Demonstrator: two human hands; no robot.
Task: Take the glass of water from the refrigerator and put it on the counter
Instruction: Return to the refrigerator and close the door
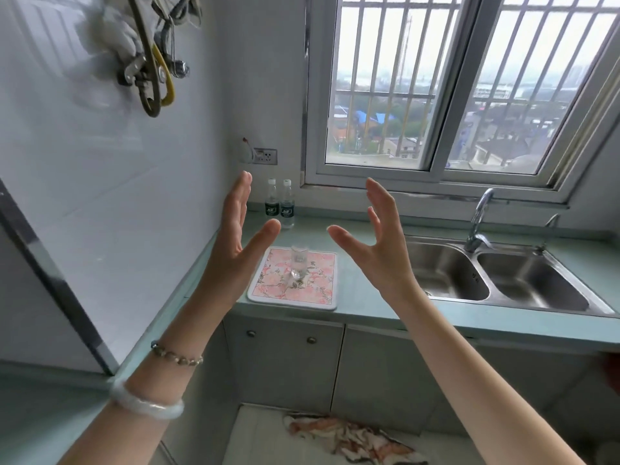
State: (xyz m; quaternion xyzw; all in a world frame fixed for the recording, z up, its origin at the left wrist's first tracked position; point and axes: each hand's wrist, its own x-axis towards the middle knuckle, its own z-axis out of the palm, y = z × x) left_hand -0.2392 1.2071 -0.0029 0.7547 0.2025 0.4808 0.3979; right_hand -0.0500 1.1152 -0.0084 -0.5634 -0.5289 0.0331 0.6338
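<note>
a view from a head camera looking down at a pale green kitchen counter (375, 297) under a barred window. a clear glass of water (298, 268) stands upright near the middle of a pink floral mat (322, 280) on that counter, well apart from both hands. the left hand (240, 236), at about 9 o'clock from the glass, is raised in the air with fingers spread wide and holds nothing. the right hand (379, 243), at about 3 o'clock from the glass, is likewise spread open and empty, palm turned inward. 2 small water bottles (280, 204) stand against the wall at 12 o'clock from the glass, and a double steel sink (496, 276) lies further off at 3 o'clock. with the glass resting on the counter and both hands free of it, the task looks complete; nothing seems left to do.
</note>
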